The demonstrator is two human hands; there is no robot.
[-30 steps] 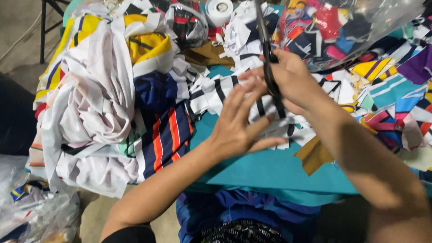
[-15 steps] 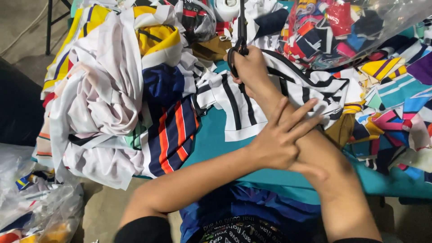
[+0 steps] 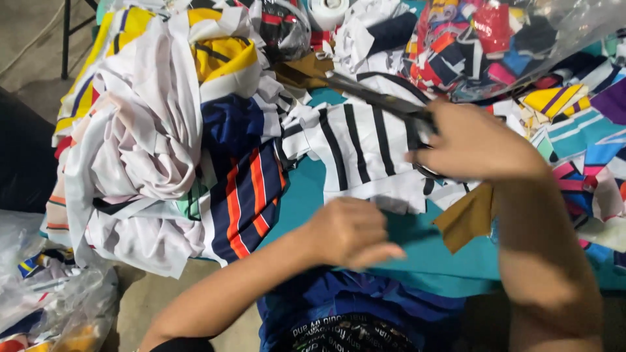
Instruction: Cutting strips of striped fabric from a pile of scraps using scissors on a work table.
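Note:
My right hand (image 3: 473,140) grips the handles of dark scissors (image 3: 372,96), whose blades point up and to the left over a white cloth piece with black stripes (image 3: 355,146). My left hand (image 3: 349,231) hovers with curled fingers at the lower edge of that striped piece, above the teal table surface (image 3: 417,254); it holds nothing that I can see. A tan scrap (image 3: 466,218) lies just below my right wrist.
A tall heap of white, yellow and navy-orange striped fabric (image 3: 163,137) fills the left of the table. A clear plastic bag of colourful scraps (image 3: 495,45) sits at the back right. A white tape roll (image 3: 328,10) stands at the back. Plastic bags (image 3: 52,300) lie on the floor.
My right hand has swung the scissors from pointing straight up to lying across the striped cloth. My left hand came off my right forearm and drew back toward the cloth's lower edge.

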